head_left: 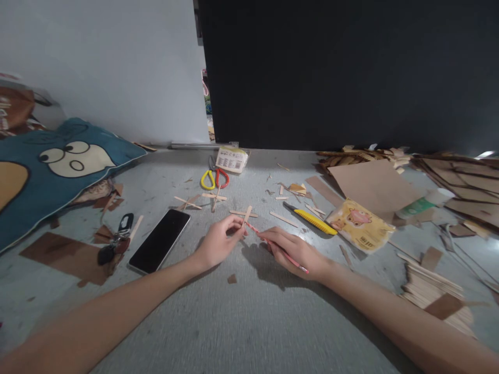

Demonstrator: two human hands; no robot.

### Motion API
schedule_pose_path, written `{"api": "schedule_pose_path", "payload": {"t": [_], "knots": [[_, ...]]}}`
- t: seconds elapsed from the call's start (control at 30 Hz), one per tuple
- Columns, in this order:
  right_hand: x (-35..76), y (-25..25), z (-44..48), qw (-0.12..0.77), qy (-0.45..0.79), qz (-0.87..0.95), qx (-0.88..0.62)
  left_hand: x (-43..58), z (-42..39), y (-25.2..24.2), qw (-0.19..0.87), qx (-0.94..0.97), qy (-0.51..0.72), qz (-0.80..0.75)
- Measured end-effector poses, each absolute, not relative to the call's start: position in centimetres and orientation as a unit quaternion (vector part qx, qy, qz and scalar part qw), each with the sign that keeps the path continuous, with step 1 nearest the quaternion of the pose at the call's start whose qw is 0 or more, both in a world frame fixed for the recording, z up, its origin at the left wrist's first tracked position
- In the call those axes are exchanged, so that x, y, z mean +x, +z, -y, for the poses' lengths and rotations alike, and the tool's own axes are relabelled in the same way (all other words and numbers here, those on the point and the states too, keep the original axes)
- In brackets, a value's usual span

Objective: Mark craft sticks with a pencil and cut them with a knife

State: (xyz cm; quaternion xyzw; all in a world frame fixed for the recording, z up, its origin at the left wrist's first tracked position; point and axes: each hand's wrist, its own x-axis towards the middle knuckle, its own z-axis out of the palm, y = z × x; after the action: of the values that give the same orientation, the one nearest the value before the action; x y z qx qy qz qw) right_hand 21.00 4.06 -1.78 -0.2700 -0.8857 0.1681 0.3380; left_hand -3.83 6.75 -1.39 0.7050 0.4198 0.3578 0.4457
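Observation:
My left hand [219,240] pinches a short wooden craft stick [247,214] and holds it slightly raised over the grey floor. My right hand [293,250] grips a thin red pencil [277,248] like a pen, its tip touching the stick near my left fingers. The two hands meet at the middle of the view. Loose wooden sticks [242,213] lie just beyond them.
A black phone [159,240] and keys [116,240] lie to the left, beside a blue cushion [50,166]. Scissors [214,177], a yellow utility knife [315,220], a yellow packet [360,224], cardboard sheets [370,183] and a stack of sticks [432,291] lie around.

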Motion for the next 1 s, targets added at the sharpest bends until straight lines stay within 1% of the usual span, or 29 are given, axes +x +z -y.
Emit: {"api": "schedule_pose_path", "payload": {"t": [0.47, 1.0], "knots": [[20.85, -1.6, -4.05, 0.341, 0.153, 0.889, -0.266, -3.83, -6.77, -1.45, 0.447, 0.704, 0.353, -0.424], [20.9, -1.59, -4.03, 0.335, 0.168, 0.886, -0.273, -3.82, -6.72, -1.53, 0.445, 0.705, 0.357, -0.421]]}}
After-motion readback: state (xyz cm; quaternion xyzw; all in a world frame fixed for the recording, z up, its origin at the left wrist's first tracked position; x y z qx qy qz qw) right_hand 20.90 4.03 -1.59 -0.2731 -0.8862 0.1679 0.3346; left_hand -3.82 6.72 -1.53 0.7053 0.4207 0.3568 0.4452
